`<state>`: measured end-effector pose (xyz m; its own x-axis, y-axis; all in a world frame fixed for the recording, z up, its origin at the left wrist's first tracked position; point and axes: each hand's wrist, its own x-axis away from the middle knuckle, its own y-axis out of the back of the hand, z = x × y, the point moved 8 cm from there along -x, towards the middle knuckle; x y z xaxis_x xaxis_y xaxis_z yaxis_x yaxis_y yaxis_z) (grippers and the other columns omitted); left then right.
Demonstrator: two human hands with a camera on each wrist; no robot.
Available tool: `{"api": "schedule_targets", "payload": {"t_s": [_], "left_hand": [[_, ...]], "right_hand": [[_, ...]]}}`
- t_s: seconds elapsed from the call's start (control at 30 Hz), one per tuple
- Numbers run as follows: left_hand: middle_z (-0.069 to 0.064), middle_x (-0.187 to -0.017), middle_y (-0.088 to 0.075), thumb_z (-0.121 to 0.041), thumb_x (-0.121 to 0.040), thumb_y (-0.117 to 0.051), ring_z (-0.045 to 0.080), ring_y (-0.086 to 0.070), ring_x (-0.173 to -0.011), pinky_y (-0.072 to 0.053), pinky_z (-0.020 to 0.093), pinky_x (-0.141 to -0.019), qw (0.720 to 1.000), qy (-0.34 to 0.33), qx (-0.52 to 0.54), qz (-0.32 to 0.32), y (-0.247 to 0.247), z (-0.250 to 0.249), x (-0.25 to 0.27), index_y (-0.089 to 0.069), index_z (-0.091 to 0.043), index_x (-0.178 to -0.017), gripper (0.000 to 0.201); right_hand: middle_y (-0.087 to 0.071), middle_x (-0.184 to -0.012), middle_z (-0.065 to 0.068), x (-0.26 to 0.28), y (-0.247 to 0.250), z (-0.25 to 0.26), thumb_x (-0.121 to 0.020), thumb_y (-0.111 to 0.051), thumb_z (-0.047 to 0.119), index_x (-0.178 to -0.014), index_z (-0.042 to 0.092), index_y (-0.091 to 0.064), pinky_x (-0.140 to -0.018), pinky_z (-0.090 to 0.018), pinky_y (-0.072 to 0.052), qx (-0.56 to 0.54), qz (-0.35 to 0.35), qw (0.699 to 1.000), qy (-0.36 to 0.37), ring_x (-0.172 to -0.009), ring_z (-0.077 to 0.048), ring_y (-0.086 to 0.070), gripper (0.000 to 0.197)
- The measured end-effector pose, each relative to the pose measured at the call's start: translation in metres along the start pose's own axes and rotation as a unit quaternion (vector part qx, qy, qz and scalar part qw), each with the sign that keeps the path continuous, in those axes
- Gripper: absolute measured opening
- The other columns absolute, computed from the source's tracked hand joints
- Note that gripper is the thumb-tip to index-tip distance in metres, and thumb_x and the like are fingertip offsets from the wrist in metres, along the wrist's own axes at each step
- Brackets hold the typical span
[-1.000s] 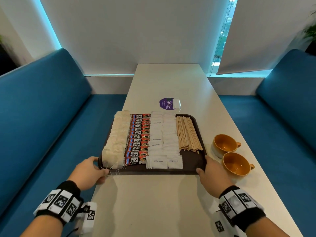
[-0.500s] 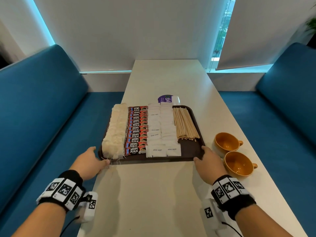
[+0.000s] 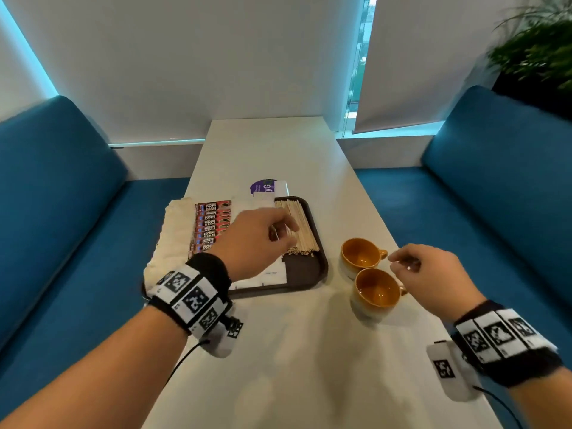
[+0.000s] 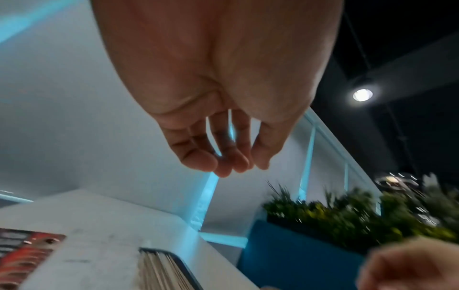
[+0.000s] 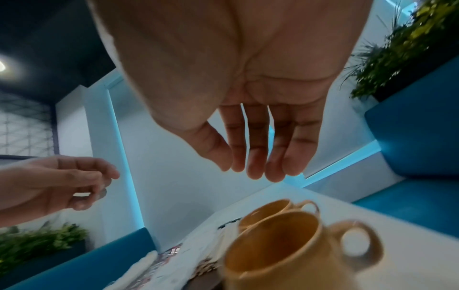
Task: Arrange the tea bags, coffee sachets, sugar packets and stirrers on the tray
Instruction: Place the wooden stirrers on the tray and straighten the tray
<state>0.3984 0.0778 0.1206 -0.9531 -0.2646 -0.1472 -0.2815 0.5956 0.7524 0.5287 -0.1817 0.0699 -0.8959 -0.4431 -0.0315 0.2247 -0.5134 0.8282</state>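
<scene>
Your left hand hangs loose and holds nothing, just over the stirrers on the tray. Your right hand is loose and bare too, beside two cups. The stirrers look thin, light and stiff, so pinch them in the middle. The cups sit close to the tray's right edge. The surface beyond has room.

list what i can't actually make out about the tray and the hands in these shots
- Sugar packets: head view, mostly hidden behind the left hand.
- Tray near-left corner: head view, covered by the wrist band.
- Coffee sachets: left wrist view, too blurred to read.
- Right hand: head view, fingertips curl out of sight.
</scene>
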Motion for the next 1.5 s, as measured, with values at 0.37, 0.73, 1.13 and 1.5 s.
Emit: {"api": "schedule_targets", "payload": {"t_s": [0.37, 0.73, 1.13, 1.5], "left_hand": [[-0.024, -0.166, -0.004, -0.040, -0.096, -0.065, 0.010, -0.031, -0.145, -0.032, 0.034, -0.121, 0.948, -0.113, -0.100, 0.279, -0.188, -0.006, -0.008, -0.021, -0.046, -0.156, 0.075], [-0.026, -0.162, -0.012, -0.043, -0.094, -0.068, 0.005, -0.049, -0.128, -0.041, 0.035, -0.113, 0.962, -0.115, -0.035, 0.247, -0.205, -0.005, -0.010, -0.064, -0.031, -0.115, 0.025], [-0.035, -0.147, -0.038, -0.047, -0.087, -0.075, -0.009, -0.039, -0.132, -0.037, 0.032, -0.116, 0.981, -0.037, 0.019, 0.190, -0.162, 0.029, 0.017, -0.067, -0.050, -0.103, 0.018], [-0.050, -0.131, -0.044, -0.049, -0.070, -0.088, -0.014, -0.049, -0.122, -0.040, 0.011, -0.098, 0.993, 0.051, 0.064, 0.087, -0.113, 0.070, 0.031, -0.065, -0.063, -0.098, 0.039]], "right_hand": [[-0.037, -0.150, 0.005, -0.060, -0.047, -0.039, -0.087, -0.075, 0.033, -0.147, 0.034, -0.044, -0.088, -0.026, -0.054, 0.040, 0.174, 0.982, 0.056, -0.129, -0.017, -0.048, 0.067], [-0.052, -0.132, 0.007, -0.084, -0.053, -0.042, -0.095, -0.046, 0.000, -0.115, 0.029, -0.076, -0.098, -0.021, -0.036, 0.064, 0.220, 0.971, 0.066, -0.121, -0.011, -0.051, 0.046], [-0.063, -0.104, 0.010, -0.132, -0.055, -0.034, -0.081, -0.085, 0.027, -0.102, 0.028, -0.080, -0.078, -0.021, -0.042, 0.040, 0.129, 0.990, 0.036, -0.080, -0.001, -0.053, 0.021], [-0.067, -0.115, 0.006, -0.227, -0.091, -0.010, -0.084, -0.082, 0.022, -0.102, 0.031, -0.075, -0.089, -0.030, -0.050, -0.037, 0.053, 0.997, 0.040, -0.100, -0.014, -0.060, 0.021]]}}
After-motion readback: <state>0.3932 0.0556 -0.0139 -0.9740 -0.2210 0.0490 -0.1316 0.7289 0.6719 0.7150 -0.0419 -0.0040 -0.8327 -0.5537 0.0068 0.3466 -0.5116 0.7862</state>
